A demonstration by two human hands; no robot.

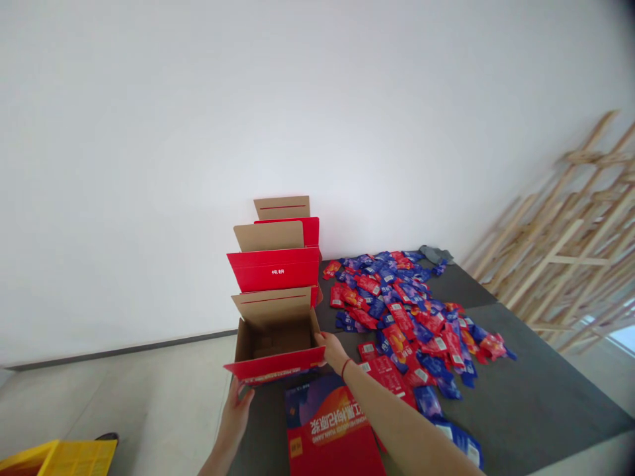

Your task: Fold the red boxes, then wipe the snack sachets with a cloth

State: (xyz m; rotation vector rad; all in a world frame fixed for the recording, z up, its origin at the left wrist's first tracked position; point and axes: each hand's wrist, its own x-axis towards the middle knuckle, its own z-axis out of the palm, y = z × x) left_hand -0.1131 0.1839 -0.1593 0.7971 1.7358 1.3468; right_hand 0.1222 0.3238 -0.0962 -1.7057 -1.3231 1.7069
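Note:
An open cardboard box (275, 338), brown inside and red outside, stands near the table's left edge with its red front flap folded outward. My left hand (237, 411) grips its front left corner from below, the fingertips partly hidden under the flap. At the front right corner, my right hand (333, 352) is closed on the side wall, with a thin red band on the wrist. Below the box lies a flat red and purple printed carton (330, 430), between my forearms.
More open red boxes (278, 268) stand in a row behind, toward the white wall. Many red and blue sachets (397, 311) are heaped across the dark table (526, 390). Wooden frames (570, 244) lean at the right, and a yellow crate (77, 457) sits low at the left.

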